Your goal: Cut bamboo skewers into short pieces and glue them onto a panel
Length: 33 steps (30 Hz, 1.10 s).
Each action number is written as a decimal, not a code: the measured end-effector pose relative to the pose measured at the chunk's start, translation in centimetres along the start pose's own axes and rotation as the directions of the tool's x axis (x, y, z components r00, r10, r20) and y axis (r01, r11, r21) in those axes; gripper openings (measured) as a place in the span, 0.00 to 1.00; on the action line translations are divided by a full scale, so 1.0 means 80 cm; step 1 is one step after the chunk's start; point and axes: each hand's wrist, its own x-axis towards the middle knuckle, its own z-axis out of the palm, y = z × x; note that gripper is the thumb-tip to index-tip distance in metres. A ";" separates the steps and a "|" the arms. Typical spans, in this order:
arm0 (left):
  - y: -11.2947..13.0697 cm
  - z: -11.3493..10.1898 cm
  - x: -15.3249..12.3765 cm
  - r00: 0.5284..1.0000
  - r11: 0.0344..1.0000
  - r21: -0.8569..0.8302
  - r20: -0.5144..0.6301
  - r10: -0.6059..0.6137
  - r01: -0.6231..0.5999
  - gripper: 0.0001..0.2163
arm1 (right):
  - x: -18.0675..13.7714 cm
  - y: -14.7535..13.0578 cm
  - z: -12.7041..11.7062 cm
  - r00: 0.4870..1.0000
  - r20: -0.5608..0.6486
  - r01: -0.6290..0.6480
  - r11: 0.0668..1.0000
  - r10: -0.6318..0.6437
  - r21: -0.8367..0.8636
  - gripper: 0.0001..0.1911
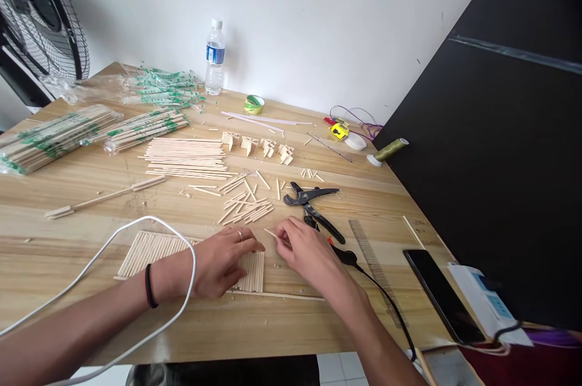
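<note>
A panel of thin wooden sticks laid side by side (150, 252) lies near the table's front. Across its right part rests my left hand (222, 259), open, thumb and index finger apart, with a ring and a black wristband showing. Just right of the panel, my right hand (302, 246) is closed in a pinch on a short wooden stick (270, 232), whose pale end pokes out to the left. A longer stick (286, 296) runs along the panel's lower edge. Cut short sticks (248, 210) lie scattered beyond my hands, near black-handled cutters (313, 198).
A white cable (192, 265) loops over my left forearm. A black corded tool (344, 254) and a clear ruler (370, 265) lie right, beside a phone (441, 292). Long sticks (186, 156), small stick assemblies (249, 143) and a bottle (215, 65) stand farther back.
</note>
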 end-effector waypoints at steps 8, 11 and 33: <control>0.001 -0.002 0.000 1.000 1.000 0.019 0.014 -0.002 0.002 0.24 | -0.055 -0.022 0.015 0.992 -0.001 -0.126 0.978 0.128 0.166 0.09; 0.002 -0.002 0.001 1.000 1.000 0.017 0.014 0.006 -0.007 0.24 | -0.065 -0.030 0.026 0.987 0.020 -0.157 0.945 0.158 0.287 0.06; -0.002 -0.009 0.010 0.995 0.999 0.033 0.099 0.012 -0.016 0.32 | -0.096 -0.042 0.036 0.992 -0.084 -0.046 0.875 0.099 0.481 0.16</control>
